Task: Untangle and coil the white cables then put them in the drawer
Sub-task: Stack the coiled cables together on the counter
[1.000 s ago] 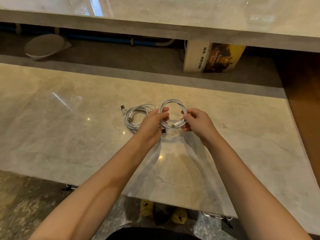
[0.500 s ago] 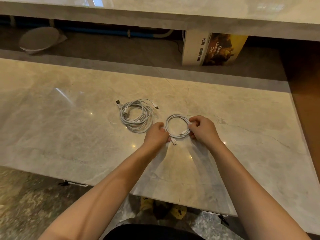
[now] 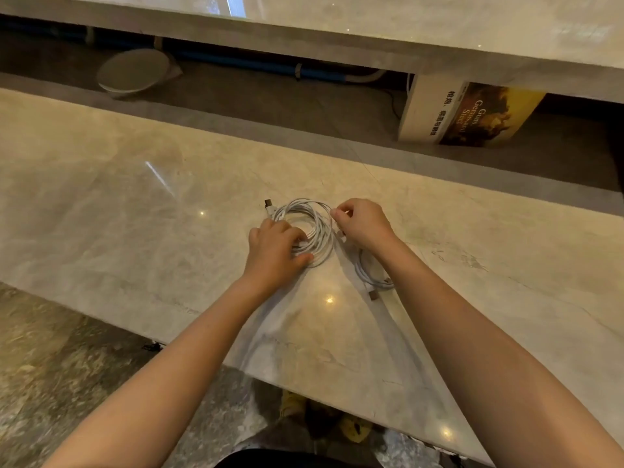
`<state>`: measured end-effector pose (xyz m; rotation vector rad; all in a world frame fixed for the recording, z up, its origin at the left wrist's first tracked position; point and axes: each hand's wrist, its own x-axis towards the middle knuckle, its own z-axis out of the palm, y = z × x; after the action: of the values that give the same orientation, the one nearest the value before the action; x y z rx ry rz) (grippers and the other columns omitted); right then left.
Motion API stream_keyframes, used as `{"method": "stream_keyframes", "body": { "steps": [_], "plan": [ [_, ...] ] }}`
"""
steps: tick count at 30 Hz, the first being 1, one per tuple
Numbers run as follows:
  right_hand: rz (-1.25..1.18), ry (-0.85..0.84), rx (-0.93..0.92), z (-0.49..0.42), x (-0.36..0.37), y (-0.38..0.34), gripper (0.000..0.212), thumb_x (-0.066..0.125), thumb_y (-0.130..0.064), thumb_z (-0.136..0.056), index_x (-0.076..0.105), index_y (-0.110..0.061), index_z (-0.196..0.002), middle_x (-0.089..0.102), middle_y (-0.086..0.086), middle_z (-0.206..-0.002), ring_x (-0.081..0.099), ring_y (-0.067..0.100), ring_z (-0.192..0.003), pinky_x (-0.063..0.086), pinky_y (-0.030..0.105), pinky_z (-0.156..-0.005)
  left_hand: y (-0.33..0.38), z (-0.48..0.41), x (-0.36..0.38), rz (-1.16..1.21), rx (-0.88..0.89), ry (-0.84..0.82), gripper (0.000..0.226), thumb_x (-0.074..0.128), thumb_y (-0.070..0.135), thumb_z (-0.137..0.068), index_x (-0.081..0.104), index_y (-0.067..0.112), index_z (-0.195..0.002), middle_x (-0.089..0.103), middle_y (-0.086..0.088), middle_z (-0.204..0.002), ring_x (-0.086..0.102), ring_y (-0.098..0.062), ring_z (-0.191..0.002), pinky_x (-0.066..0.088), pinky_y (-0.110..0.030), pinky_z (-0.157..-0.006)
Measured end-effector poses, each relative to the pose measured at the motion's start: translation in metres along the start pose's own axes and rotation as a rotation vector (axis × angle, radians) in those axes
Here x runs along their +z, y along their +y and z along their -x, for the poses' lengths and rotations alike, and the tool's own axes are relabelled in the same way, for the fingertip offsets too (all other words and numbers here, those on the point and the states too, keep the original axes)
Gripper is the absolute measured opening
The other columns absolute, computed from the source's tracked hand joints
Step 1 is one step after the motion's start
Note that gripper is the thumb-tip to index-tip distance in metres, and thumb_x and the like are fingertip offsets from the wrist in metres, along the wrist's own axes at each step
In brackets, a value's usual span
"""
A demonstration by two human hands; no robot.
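- The left hand (image 3: 273, 248) curls its fingers and thumb round the near-left strands of the larger coil (image 3: 315, 214), hiding part of the loop.
- The right hand (image 3: 363, 222) pinches that coil's right edge.
- The smaller coil (image 3: 369, 276) lies just beside it, half hidden under the right wrist.
- Both are thin white round loops on the glossy, veined marble tabletop (image 3: 135, 214).

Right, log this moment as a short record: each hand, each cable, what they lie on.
left hand: grips the left side of the big coil
right hand: pinches the big coil at its right edge
small coil: lies on the table under the right forearm, not held
drawer: not in view
background: book on the lower shelf
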<state>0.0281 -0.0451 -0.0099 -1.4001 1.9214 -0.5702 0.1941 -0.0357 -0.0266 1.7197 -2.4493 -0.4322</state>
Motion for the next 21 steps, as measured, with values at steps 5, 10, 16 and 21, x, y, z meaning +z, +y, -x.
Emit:
{"method": "stream_keyframes", "body": {
  "steps": [5,10,16,21],
  "plan": [
    [-0.082,0.018,0.046,-0.004,0.008,0.003,0.021,0.056,-0.020,-0.090,0.069,-0.008,-0.102,0.069,0.013,-0.100,0.063,0.028,-0.093,0.049,0.035,-0.079,-0.008,0.004,0.008,-0.016,0.150,0.086,0.022,0.067,0.029,-0.078,0.065,0.019,-0.098,0.058,0.001,-0.100,0.049,-0.022,-0.103,0.014,-0.029,-0.075],
    [-0.197,-0.017,0.047,0.002,0.008,0.005,0.020,0.051,-0.021,-0.093,0.065,-0.010,-0.086,0.063,0.004,-0.074,0.058,0.019,-0.068,0.045,0.029,-0.064,-0.017,0.010,0.014,0.034,0.235,0.219,0.018,0.068,0.014,-0.068,0.067,0.017,-0.086,0.060,-0.001,-0.080,0.055,-0.024,-0.082,0.012,-0.029,-0.067],
    [-0.244,-0.019,-0.037,0.014,0.010,-0.004,0.038,0.049,-0.045,-0.091,0.061,-0.010,-0.098,0.065,0.004,-0.090,0.060,0.020,-0.081,0.047,0.036,-0.074,-0.014,0.014,0.004,-0.051,0.357,0.374,0.020,0.049,0.025,-0.079,0.067,0.016,-0.084,0.058,0.000,-0.074,0.041,-0.016,-0.079,0.019,-0.031,-0.068],
    [-0.252,0.016,-0.091,0.015,0.003,-0.010,0.020,0.054,-0.023,-0.091,0.063,-0.005,-0.096,0.062,0.000,-0.081,0.052,0.013,-0.072,0.042,0.031,-0.069,-0.012,0.011,0.001,-0.061,0.422,0.420,0.016,0.062,0.022,-0.075,0.069,0.015,-0.088,0.060,-0.005,-0.083,0.041,-0.020,-0.088,0.023,-0.033,-0.071]
  ]
}}
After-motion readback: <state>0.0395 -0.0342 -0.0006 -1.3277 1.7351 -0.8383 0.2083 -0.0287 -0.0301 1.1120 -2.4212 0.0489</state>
